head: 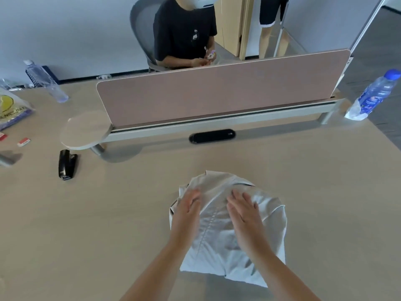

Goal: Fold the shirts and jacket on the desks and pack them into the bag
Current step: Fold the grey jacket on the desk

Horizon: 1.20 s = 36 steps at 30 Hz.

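Shirt pressed on the bench, on the near side of the divider.
Left hand and right hand are laid flat on it, fingers straight and spread, nothing gripped. Risk, as judged: the bunched end toward the divider is held by pressure alone; if the hands are slid unevenly, the folds could be dragged open.

Both forearms reach forward, bare. Left hand flat, fingers straight, slightly blurred. Right hand flat, fingers spread. Both appear palm-down; contact pressure cannot be judged.
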Motion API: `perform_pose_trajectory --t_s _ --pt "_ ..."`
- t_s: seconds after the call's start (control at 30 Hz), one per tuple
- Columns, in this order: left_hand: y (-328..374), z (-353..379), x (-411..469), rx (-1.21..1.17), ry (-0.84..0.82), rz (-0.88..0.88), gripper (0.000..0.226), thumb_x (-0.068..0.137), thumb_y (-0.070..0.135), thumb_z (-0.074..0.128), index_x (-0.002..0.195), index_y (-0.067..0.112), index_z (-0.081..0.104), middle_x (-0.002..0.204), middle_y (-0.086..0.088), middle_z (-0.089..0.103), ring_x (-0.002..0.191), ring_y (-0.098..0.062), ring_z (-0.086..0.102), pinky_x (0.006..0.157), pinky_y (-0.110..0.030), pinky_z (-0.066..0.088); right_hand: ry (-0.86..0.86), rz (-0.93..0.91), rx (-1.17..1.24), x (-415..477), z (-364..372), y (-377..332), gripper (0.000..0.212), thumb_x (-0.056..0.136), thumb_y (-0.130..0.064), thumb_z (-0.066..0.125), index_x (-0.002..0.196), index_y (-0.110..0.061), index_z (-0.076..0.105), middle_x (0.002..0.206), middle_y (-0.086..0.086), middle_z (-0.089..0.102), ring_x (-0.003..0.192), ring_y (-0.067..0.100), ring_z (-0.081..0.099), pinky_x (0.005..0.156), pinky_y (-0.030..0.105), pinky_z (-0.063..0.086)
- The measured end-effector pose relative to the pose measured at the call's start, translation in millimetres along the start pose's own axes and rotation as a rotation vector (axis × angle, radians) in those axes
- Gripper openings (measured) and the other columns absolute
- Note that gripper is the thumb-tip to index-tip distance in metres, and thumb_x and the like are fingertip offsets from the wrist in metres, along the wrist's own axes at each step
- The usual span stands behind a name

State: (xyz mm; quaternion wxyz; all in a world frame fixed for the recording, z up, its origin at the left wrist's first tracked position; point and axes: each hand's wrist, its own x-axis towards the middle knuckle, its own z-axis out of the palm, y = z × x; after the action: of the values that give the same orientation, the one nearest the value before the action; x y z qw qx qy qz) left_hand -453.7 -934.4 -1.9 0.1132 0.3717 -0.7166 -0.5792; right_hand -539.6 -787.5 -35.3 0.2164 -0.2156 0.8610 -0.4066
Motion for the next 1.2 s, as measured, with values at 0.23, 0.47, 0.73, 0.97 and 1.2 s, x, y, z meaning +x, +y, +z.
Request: perform_pose_trajectory --t_s 0.23,0.47,0.73,0.97,1.2 --pt "-48.5 13.1 15.3 -0.233 -0.067 -0.287 0.042 0.091 0.062 0.051 0.121 0.037 0.068 0.141 -0.001 0.057 0.128 -0.016 0.055 0.115 -0.044 0.037 -0.016 -0.017 -0.14 9.1 30.1 26.0 0.072 0.09 -0.065 0.005 0.153 -0.042 0.03 0.162 -0.028 0.005 0.15 -0.004 -0.009 0.122 0.029 -0.013" --pt "-59.8 20.3 18.6 -0.27 0.01 -0.265 0.028 0.098 0.052 0.049 0.118 0.047 0.069 0.127 0.029 0.057 0.127 0.003 0.05 0.117 -0.036 0.033 0.061 -0.052 -0.199 9.2 42.5 36.1 0.071 0.089 -0.064 0.005 0.153 -0.043 0.027 0.162 -0.029 0.006 0.151 -0.002 -0.006 0.125 0.035 -0.005" --pt "-11.7 -3.4 -23.1 -0.101 -0.069 -0.18 0.012 0.099 0.028 0.055 0.104 0.03 0.066 0.101 0.015 0.055 0.084 0.015 0.055 0.079 -0.011 0.042 -0.122 0.069 0.024 12.8 10.4 15.7 0.048 0.105 -0.048 0.034 0.149 -0.033 0.042 0.159 -0.024 0.022 0.151 0.006 0.013 0.121 0.029 0.008" --pt "21.5 -51.8 -131.4 0.027 -0.032 -0.126 0.022 0.099 0.025 0.056 0.119 0.027 0.064 0.121 -0.002 0.066 0.116 -0.027 0.06 0.089 -0.034 0.047 -0.045 0.21 0.279 -74.6 -35.8 -51.7 0.052 0.097 -0.06 0.044 0.136 -0.027 0.056 0.134 -0.013 0.056 0.127 0.018 0.054 0.104 0.031 0.042" --pt "71.8 -75.0 -204.5 -0.036 -0.015 0.025 0.008 0.099 0.016 0.054 0.102 0.022 0.059 0.09 0.002 0.057 0.082 -0.015 0.053 0.065 -0.02 0.038 0.004 0.109 0.096 -163.2 -78.0 -95.7 0.031 0.098 -0.046 0.051 0.119 -0.028 0.064 0.089 -0.006 0.068 0.061 0.005 0.063 0.047 0.009 0.04"
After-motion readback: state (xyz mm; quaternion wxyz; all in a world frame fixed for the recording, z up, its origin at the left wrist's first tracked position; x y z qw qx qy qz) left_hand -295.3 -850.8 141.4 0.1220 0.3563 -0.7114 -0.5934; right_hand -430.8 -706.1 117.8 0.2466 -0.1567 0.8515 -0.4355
